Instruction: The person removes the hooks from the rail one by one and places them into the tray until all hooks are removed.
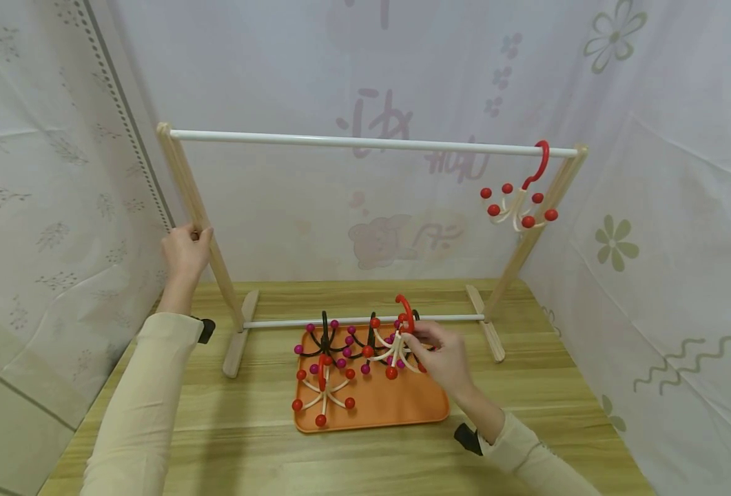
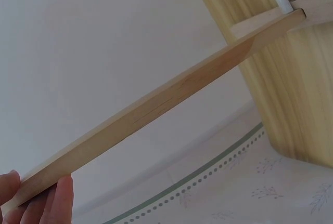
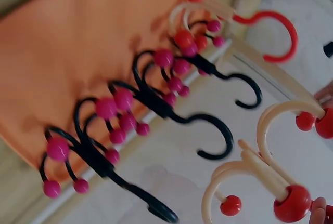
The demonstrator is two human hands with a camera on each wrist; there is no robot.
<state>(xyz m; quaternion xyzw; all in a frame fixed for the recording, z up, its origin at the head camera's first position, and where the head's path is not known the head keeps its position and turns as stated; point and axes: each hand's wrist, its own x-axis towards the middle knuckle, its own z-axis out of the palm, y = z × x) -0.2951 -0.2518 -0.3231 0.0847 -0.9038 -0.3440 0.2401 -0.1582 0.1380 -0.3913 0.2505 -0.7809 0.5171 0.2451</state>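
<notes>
My left hand (image 1: 187, 253) grips the left wooden post (image 2: 156, 104) of a garment rack. With thumb and fingers my right hand (image 1: 446, 355) pinches a cream multi-arm hanger with red ball tips by its red hook (image 1: 407, 311), above the orange tray (image 1: 396, 408). The right wrist view shows its cream arms (image 3: 264, 173) close up. Another cream and red hanger (image 1: 322, 375) lies at the tray's front left. Along the back are three black hangers (image 3: 92, 159) with magenta balls; the held hanger and right hand partly cover them in the head view.
The rack's white top rod (image 1: 340, 141) spans above the tray, with one cream and red hanger (image 1: 543, 162) hooked near its right end. A lower white rod (image 1: 278, 323) runs behind the tray between the wooden feet (image 1: 235, 351). Patterned curtains surround the wood-grain table (image 1: 266, 441).
</notes>
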